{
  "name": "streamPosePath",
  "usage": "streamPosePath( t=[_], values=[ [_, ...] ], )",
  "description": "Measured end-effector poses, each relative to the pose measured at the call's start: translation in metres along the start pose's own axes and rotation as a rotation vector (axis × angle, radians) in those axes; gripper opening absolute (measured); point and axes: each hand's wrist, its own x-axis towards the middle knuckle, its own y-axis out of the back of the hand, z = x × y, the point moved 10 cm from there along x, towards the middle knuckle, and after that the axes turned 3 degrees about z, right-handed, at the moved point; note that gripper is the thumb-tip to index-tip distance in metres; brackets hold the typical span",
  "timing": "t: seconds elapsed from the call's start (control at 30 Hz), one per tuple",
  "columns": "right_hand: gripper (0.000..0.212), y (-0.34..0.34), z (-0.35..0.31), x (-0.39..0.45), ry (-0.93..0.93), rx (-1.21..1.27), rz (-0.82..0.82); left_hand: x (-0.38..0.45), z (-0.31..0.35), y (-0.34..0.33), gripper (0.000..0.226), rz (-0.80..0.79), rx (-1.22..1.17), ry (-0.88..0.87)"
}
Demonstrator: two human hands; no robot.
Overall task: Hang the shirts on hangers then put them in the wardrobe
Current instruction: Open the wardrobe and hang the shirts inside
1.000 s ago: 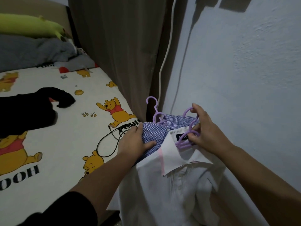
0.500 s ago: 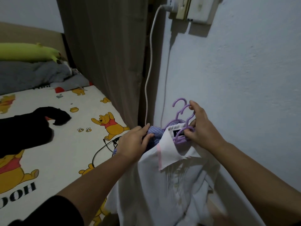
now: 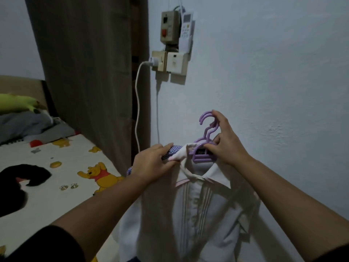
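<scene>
A person's right hand [image 3: 224, 141], just right of centre frame, pinches two purple hangers [image 3: 203, 146] at their necks, fingers curled around the plastic below the paired hooks. The left hand [image 3: 151, 163], at centre, grips the shoulder of a white shirt [image 3: 188, 214] together with a fold of blue checked shirt [image 3: 172, 151], thumb beneath and fingers closed over the cloth. The white shirt hangs from the hangers in the lower centre of the frame, collar open, a dark label showing at the neck, pleated front facing the camera. The checked shirt lies behind it, showing only at the left hand and in a small patch below the wrist. Both garments are held up close in front of a pale blue wall [image 3: 273, 72] filling the right half of the frame.

On that wall, upper centre, sit a switch box [image 3: 169, 25], a white remote [image 3: 187, 25] in a holder, and a socket [image 3: 170, 61] with a plugged-in charger; its white cable [image 3: 137, 110] drops along the edge of a brown curtain [image 3: 85, 72] in the upper left. A bed [image 3: 56, 186] with a cartoon-bear sheet fills the lower left, carrying a black garment [image 3: 17, 184] at the left edge, with a grey blanket [image 3: 24, 125] and a green pillow [image 3: 17, 103] at mid-left.
</scene>
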Motion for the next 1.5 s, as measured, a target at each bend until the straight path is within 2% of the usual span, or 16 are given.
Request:
streamPosePath(
  t=[0.07,0.13,0.2,0.3,0.33,0.53,0.63,0.73,0.83,0.93,1.0,1.1,1.17,1.4,1.5],
  values=[
    [0.089,0.022,0.002,-0.002,-0.06,0.002,-0.004,0.008,0.015,0.008,0.073,0.054,-0.027,-0.026],
    [0.082,0.046,0.002,-0.007,-0.135,0.079,0.028,0.015,0.032,0.011,0.073,0.067,-0.061,-0.049],
    [0.06,0.072,0.001,-0.013,-0.199,0.171,0.098,0.02,0.049,0.012,0.071,0.07,-0.096,-0.084],
    [0.015,0.105,0.0,-0.024,-0.259,0.259,0.205,0.026,0.073,0.012,0.073,0.079,-0.124,-0.129],
    [0.008,0.115,-0.001,-0.028,-0.275,0.262,0.237,0.027,0.082,0.011,0.075,0.079,-0.127,-0.147],
    [0.016,0.164,0.002,-0.059,-0.42,0.26,0.367,0.034,0.135,-0.001,0.085,-0.002,-0.133,-0.274],
    [0.019,0.186,0.003,-0.082,-0.496,0.29,0.505,0.042,0.167,-0.011,0.072,-0.03,-0.115,-0.335],
    [0.02,0.207,-0.002,-0.103,-0.535,0.297,0.62,0.04,0.199,-0.015,0.062,-0.041,-0.236,-0.386],
    [0.013,0.231,-0.02,-0.126,-0.537,0.247,0.695,0.026,0.235,-0.013,0.06,-0.05,-0.429,-0.523],
    [0.012,0.258,-0.043,-0.155,-0.523,0.198,0.792,0.003,0.274,-0.004,0.059,-0.005,-0.479,-0.72],
    [0.016,0.279,-0.059,-0.176,-0.512,0.135,0.868,-0.009,0.298,-0.002,0.072,0.031,-0.441,-0.837],
    [0.018,0.309,-0.085,-0.208,-0.508,0.035,0.961,-0.028,0.338,0.001,0.11,0.088,-0.321,-1.008],
    [0.019,0.325,-0.103,-0.226,-0.52,-0.035,0.993,-0.038,0.361,0.007,0.124,0.125,-0.311,-1.068],
    [0.026,0.381,-0.175,-0.307,-0.562,-0.257,1.078,-0.088,0.46,0.05,0.124,0.118,-0.577,-1.19],
    [0.027,0.405,-0.209,-0.339,-0.574,-0.462,1.042,-0.106,0.499,0.075,0.116,0.169,-0.687,-1.231]
  ],
)
